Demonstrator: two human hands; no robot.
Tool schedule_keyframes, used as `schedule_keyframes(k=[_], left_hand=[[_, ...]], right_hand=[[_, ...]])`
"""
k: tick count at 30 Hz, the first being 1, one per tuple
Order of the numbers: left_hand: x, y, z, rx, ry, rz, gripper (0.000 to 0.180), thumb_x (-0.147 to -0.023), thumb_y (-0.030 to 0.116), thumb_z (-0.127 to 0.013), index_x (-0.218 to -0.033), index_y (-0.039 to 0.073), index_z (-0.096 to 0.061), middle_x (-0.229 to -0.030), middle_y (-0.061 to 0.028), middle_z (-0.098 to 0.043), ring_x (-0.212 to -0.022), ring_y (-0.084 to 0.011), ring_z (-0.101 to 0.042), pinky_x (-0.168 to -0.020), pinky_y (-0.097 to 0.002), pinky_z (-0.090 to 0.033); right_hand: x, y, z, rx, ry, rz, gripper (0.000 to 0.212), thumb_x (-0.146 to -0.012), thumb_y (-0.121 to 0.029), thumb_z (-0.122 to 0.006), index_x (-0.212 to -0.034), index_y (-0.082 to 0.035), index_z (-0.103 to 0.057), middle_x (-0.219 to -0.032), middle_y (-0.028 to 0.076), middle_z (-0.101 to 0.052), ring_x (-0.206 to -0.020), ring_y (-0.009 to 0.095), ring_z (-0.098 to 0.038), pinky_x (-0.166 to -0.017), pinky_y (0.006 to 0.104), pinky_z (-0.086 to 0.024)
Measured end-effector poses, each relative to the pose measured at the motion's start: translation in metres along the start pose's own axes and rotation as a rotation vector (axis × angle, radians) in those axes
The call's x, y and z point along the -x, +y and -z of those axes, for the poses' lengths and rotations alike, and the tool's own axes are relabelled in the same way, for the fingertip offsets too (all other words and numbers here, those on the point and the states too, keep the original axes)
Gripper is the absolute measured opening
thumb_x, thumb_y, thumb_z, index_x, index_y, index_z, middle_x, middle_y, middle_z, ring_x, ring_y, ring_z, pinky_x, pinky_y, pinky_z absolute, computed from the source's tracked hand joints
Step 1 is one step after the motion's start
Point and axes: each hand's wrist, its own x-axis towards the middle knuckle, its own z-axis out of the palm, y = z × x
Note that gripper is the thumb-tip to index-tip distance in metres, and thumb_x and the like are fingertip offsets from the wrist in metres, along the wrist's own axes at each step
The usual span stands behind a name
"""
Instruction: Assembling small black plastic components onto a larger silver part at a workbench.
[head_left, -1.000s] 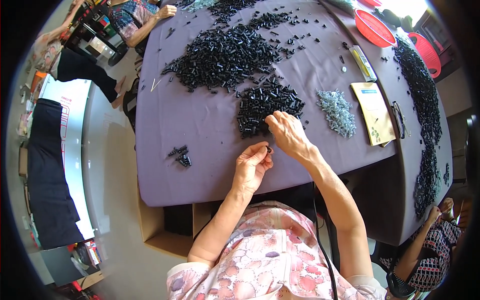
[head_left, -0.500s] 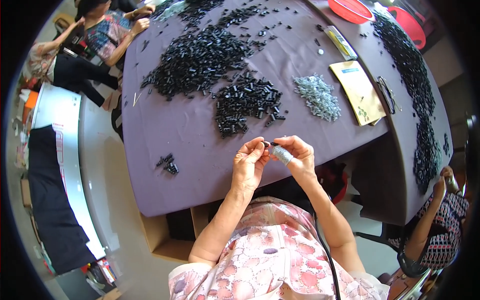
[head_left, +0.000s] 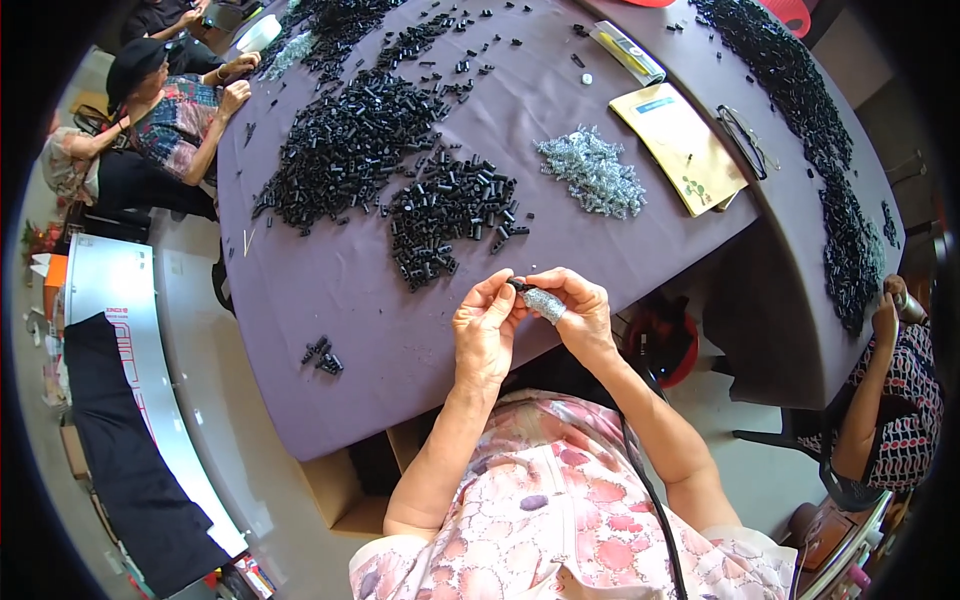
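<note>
Over the near edge of the table, my left hand [head_left: 484,328] and my right hand [head_left: 582,315] meet with fingertips pinched together. Between them is a small black cylindrical part [head_left: 519,286], gripped from both sides; its far details are covered by my fingers. Silvery-grey tape [head_left: 544,305] wraps my right thumb. Just beyond my hands lies a pile of loose black cylindrical parts [head_left: 450,210]. A heap of small clear plastic pieces [head_left: 592,172] sits to its right. A few finished-looking black parts [head_left: 322,357] lie apart at the left.
A larger black heap [head_left: 345,150] spreads farther back. At the right are a yellow booklet [head_left: 680,145], eyeglasses [head_left: 742,140] and a clear-lidded box [head_left: 627,53]. Another long black heap [head_left: 830,190] covers the adjoining table. Other people sit at the far left and right.
The view has shifted, so the table's contents appear farther left and higher. Both hands stay together, and the pieces they hold now look joined in one line.
</note>
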Motion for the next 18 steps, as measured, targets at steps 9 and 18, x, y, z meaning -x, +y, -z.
schedule_keyframes(k=[9, 18], left_hand=[[0.003, -0.009, 0.004, 0.018, 0.003, -0.059, 0.016, -0.088, 0.0, -0.06, -0.103, 0.003, -0.063, -0.094, -0.01, -0.066, -0.076, -0.0179, -0.062, -0.069, -0.032, -0.055], [0.005, -0.006, 0.005, -0.18, 0.076, -0.147, 0.015, -0.086, -0.002, -0.063, -0.1, 0.002, -0.065, -0.088, -0.0058, -0.066, -0.074, -0.0122, -0.061, -0.068, -0.0251, -0.052]], right_hand=[[0.004, 0.009, 0.002, 0.176, 0.04, 0.082, 0.017, -0.083, 0.008, -0.062, -0.097, 0.0, -0.066, -0.091, 0.004, -0.067, -0.08, 0.008, -0.06, -0.07, 0.0227, -0.051], [0.001, 0.001, 0.003, 0.589, -0.013, 0.361, 0.026, -0.07, 0.012, -0.064, -0.092, -0.001, -0.065, -0.082, 0.01, -0.066, -0.075, 0.022, -0.065, -0.068, 0.0273, -0.052]])
